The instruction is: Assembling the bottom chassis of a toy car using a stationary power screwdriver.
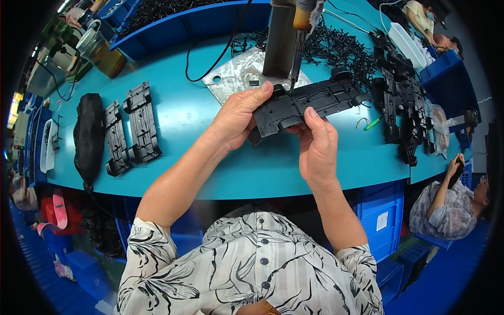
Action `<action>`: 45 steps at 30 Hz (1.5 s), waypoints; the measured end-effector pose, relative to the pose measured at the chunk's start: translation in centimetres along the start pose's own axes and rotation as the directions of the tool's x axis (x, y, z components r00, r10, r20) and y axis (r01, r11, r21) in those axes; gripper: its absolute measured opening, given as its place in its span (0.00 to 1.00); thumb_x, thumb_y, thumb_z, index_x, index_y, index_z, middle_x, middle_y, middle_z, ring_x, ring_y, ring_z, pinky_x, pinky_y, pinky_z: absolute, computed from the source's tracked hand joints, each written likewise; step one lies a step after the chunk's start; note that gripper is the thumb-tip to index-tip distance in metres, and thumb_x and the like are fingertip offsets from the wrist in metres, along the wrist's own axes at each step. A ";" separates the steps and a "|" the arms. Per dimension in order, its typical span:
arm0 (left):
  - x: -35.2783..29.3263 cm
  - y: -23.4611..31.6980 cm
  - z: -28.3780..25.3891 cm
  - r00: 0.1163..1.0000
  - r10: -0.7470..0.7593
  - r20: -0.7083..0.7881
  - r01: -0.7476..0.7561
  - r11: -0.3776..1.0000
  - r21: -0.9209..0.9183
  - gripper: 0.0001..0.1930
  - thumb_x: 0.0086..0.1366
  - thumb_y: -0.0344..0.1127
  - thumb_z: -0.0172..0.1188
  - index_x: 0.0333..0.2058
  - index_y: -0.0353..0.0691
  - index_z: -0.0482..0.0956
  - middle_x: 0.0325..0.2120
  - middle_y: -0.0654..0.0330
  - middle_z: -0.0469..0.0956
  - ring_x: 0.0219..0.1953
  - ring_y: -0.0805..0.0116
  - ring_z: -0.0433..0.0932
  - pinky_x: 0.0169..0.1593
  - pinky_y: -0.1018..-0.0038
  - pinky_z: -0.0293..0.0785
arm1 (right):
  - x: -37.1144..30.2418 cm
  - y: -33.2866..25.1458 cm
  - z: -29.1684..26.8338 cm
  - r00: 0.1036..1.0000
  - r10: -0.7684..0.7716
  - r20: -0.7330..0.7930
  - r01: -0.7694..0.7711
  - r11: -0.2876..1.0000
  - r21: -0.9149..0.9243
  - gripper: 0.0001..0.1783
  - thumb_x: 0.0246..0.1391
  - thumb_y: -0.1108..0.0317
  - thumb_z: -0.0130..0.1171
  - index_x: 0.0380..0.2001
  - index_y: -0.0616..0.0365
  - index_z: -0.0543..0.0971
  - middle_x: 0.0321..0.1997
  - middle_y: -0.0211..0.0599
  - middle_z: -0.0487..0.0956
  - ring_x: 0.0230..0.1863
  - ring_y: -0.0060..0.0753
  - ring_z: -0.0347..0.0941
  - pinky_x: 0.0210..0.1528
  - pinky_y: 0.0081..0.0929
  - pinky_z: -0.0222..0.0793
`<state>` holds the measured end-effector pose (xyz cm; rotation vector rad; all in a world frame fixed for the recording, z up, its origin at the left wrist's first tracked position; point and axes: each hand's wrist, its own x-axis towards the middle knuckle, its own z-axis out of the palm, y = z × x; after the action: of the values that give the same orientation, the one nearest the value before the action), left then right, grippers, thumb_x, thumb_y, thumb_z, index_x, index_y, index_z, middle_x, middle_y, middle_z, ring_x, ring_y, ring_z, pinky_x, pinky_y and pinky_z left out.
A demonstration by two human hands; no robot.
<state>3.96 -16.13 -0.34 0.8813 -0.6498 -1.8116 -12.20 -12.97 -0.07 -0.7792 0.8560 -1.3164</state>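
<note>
Both of my hands hold a black plastic toy-car chassis (328, 95) above the turquoise table (210, 157). My left hand (242, 113) grips its left end, thumb on top. My right hand (316, 139) is closed on its near edge, with the thumb on the upper face and the other fingers underneath. The thin metal tip of an upright tool (296, 65) with an orange-brown grip comes down at the chassis, between my hands; whether it touches cannot be made out. Behind the chassis stands a metal post (278, 50) on a scuffed metal plate (223, 79).
Two similar chassis (140, 123) and a long black bundle (90, 139) lie at left. More chassis pile up (401, 105) at right, near a green-handled tool (372, 124). Small black parts (341, 50) heap behind the post. A blue bin (173, 37) stands at the back. Co-workers (446, 207) sit nearby.
</note>
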 end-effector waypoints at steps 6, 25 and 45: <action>0.0 0.0 0.1 1.000 -0.002 0.000 0.002 1.000 -0.012 0.22 0.64 0.49 0.57 0.41 0.31 0.75 0.35 0.55 0.79 0.35 0.72 0.80 0.39 0.76 0.78 | -0.1 -0.1 0.3 1.000 -0.019 -0.013 0.019 1.000 -0.004 0.14 0.60 0.60 0.51 0.35 0.61 0.77 0.35 0.32 0.79 0.37 0.22 0.73 0.43 0.24 0.67; 0.0 0.0 0.2 0.998 0.062 0.033 -0.063 0.998 0.024 0.22 0.64 0.49 0.57 0.40 0.30 0.76 0.33 0.56 0.79 0.32 0.72 0.80 0.37 0.76 0.79 | 0.1 0.0 0.0 1.000 -0.012 -0.011 0.012 0.999 0.030 0.14 0.61 0.60 0.51 0.38 0.61 0.76 0.35 0.32 0.78 0.36 0.23 0.72 0.42 0.24 0.66; 0.5 -0.3 -0.8 0.994 0.096 -0.053 -0.096 0.995 0.011 0.18 0.65 0.44 0.57 0.39 0.30 0.77 0.33 0.57 0.79 0.33 0.73 0.79 0.37 0.77 0.78 | 0.6 0.6 -0.6 0.994 0.110 0.021 -0.111 0.992 0.067 0.14 0.60 0.58 0.54 0.39 0.59 0.74 0.35 0.33 0.79 0.35 0.25 0.75 0.40 0.26 0.71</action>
<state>4.35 -16.53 -1.18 0.8862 -0.6553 -1.6954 -12.41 -13.47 -0.98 -0.6796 0.8244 -1.2332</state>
